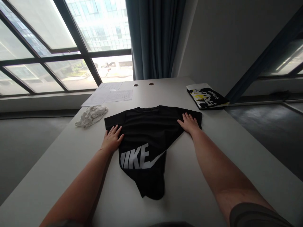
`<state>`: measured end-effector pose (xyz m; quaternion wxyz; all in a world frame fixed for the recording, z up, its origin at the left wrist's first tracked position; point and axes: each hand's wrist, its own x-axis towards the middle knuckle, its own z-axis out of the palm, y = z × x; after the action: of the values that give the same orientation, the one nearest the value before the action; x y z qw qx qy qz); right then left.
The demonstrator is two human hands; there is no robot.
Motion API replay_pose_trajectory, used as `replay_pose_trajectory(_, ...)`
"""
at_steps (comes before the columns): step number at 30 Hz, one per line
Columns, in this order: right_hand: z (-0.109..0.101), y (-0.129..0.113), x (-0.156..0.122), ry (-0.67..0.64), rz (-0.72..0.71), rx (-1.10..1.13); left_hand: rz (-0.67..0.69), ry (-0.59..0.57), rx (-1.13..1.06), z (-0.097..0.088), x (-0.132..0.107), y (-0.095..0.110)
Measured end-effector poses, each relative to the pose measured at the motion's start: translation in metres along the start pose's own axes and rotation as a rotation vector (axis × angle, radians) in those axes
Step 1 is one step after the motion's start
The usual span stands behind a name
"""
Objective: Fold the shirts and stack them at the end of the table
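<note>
A black T-shirt (146, 132) with a white logo lies spread on the white table (213, 151), its collar toward the window and its lower part bunched toward me. My left hand (113, 137) rests flat on the shirt's left sleeve, fingers stretched out. My right hand (188, 123) lies flat on the right sleeve, fingers spread. Neither hand holds anything.
A crumpled white cloth (92, 115) lies at the left of the shirt. Paper sheets (109, 95) lie at the back left. A folded black garment with yellow and white print (207, 96) sits at the back right. Two round cable holes (143, 84) are by the far edge.
</note>
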<state>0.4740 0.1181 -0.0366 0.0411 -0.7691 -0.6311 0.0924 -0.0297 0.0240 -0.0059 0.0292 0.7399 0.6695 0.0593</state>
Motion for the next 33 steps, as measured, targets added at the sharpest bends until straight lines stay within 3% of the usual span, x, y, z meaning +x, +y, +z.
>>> replay_pose_trajectory(7,0.005,-0.002,0.029,0.19,-0.071,0.101,-0.015,-0.011,-0.06,0.002,0.051,-0.01)
replay_pose_trajectory(11,0.003,-0.001,0.036,0.415,-0.136,0.215,-0.084,0.084,-0.121,0.002,0.064,-0.012)
replay_pose_trajectory(15,-0.002,-0.003,0.018,0.667,-0.256,0.31,0.097,0.294,-0.249,-0.009,0.034,-0.005)
replay_pose_trajectory(17,-0.004,-0.007,-0.001,0.704,-0.327,0.346,0.281,0.285,-0.308,-0.019,0.002,0.008)
replay_pose_trajectory(21,-0.005,-0.022,-0.049,0.647,-0.496,0.383,0.655,0.062,-0.337,-0.031,-0.073,0.054)
replay_pose_trajectory(24,-0.005,-0.036,-0.085,0.538,-0.617,0.408,0.755,-0.007,-0.331,-0.029,-0.108,0.088)
replay_pose_trajectory(27,-0.001,-0.052,-0.117,0.373,-0.745,0.433,0.686,-0.035,-0.289,-0.021,-0.115,0.105)
replay_pose_trajectory(30,0.007,-0.067,-0.144,0.256,-0.833,0.41,0.612,-0.066,-0.28,-0.019,-0.11,0.105)
replay_pose_trajectory(33,0.014,-0.079,-0.162,0.206,-0.839,0.327,0.585,-0.061,-0.473,-0.025,-0.106,0.101)
